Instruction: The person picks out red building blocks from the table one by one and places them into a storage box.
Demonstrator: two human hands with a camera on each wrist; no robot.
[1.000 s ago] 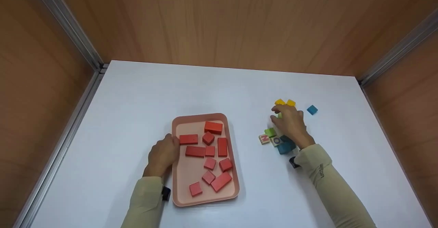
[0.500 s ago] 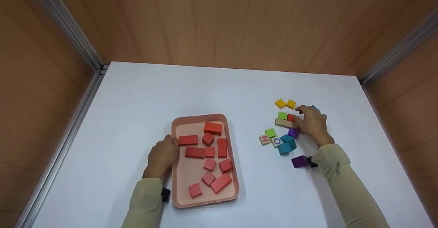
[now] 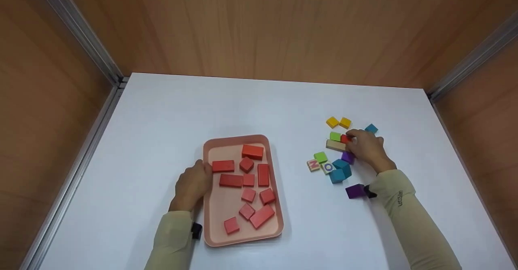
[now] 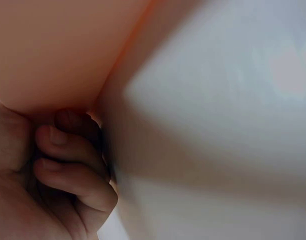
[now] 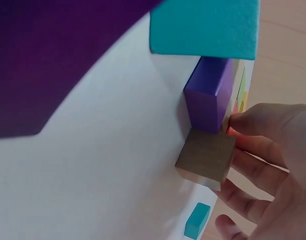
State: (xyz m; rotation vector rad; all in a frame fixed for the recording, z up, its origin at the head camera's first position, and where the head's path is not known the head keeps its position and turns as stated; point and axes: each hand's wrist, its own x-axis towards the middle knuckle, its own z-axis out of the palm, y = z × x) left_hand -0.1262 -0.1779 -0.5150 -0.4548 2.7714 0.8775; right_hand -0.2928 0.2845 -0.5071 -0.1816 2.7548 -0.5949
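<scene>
My left hand [image 3: 193, 186] grips the left rim of a pink tray [image 3: 214, 235]; in the left wrist view its fingers [image 4: 73, 155] curl beneath the tray's edge. Several red and pinkish-red blocks [image 3: 231, 180] lie in the tray. At the right, my right hand [image 3: 369, 149] pinches a small red block [image 3: 344, 139] between thumb and forefinger; the fingers partly hide it. This block lies beside a light green block [image 3: 335, 136] and behind a plain wooden block [image 3: 335, 145]. In the right wrist view the wooden block's end [image 5: 207, 155] touches a purple block [image 5: 208, 95].
Two yellow blocks [image 3: 339, 122] and a blue block [image 3: 371, 128] lie farther back. Nearer are blue blocks [image 3: 340, 172], another green block [image 3: 320, 157], letter tiles [image 3: 319, 166] and a purple block [image 3: 355, 191] by the right wrist. Wooden walls [image 3: 259, 31] enclose the white table.
My right hand moved rightward from over the middle of the block pile, uncovering it; its thumb and forefinger then closed at the red block. The left hand and tray stayed put.
</scene>
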